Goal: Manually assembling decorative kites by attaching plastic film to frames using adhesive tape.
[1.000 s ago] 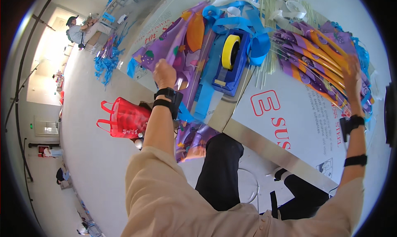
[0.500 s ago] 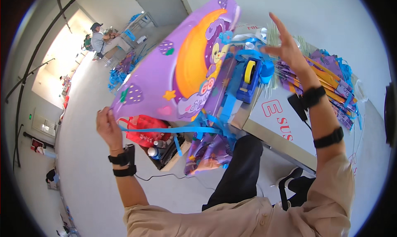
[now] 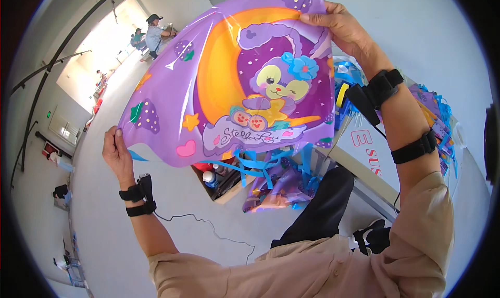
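**Left hand (image 3: 119, 153) and right hand (image 3: 345, 31) spread a purple sheet (image 3: 229, 84) wide**

The left hand pinches the sheet's left corner, thumb in front. The right hand, higher up, pinches its right edge near the top, with the thumb laid on the printed side and the fingers partly hidden behind. The sheet is held up, fairly taut and slightly tilted, in front of the tabletop (image 3: 354, 168), and hides the tabletop's left end. It is shiny, printed with an orange crescent moon, a winking cartoon animal wearing a blue flower, strawberries, stars and a heart.

Black straps (image 3: 384, 88) circle both wrists. Blue ribbons (image 3: 253, 164) hang below the sheet's lower edge; whether they are fastened to it cannot be told. Just past its right edge, a blue tape dispenser (image 3: 341, 113) with a yellow roll shows in part on the tabletop. Toward the tabletop's right edge lies a pile of folded sheets (image 3: 436, 118), partly behind the right forearm.

Below the tabletop's near left corner, beside the person's black trouser leg (image 3: 325, 204), is another purple sheet, crumpled (image 3: 281, 191). Left of it an open box (image 3: 227, 195) holds a white bottle (image 3: 209, 178). Farther off, a person in a cap (image 3: 154, 39) is in view.
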### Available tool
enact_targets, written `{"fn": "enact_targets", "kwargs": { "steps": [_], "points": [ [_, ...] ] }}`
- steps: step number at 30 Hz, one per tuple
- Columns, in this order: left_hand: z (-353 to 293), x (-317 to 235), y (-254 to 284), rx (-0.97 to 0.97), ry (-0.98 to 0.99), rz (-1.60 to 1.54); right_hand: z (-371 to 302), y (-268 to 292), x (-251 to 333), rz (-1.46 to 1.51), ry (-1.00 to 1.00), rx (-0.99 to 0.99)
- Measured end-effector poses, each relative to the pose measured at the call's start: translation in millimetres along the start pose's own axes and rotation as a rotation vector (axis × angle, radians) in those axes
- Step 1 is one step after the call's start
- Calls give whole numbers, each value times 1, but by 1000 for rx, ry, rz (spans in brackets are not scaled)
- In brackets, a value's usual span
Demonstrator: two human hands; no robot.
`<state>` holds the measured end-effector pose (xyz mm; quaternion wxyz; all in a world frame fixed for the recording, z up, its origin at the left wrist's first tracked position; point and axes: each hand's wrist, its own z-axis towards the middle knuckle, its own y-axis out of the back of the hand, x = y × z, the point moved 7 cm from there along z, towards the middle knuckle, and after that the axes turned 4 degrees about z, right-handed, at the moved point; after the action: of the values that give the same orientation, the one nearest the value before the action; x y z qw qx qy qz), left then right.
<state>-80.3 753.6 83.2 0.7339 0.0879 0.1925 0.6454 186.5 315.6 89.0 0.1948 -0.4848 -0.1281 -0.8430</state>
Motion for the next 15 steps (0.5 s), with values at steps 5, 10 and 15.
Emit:
{"fn": "enact_targets", "kwargs": {
  "steps": [5, 10, 15],
  "points": [
    [4, 9, 6, 84, -82, 434, -1, -6, -1, 80, -50, 270],
    [-13, 46, -5, 370, 81, 132, -33, -26, 13, -332, -147, 464],
    [-42, 66, -23, 566, 76, 50, -49, -33, 13, -558, -264, 475]
  ]
}}
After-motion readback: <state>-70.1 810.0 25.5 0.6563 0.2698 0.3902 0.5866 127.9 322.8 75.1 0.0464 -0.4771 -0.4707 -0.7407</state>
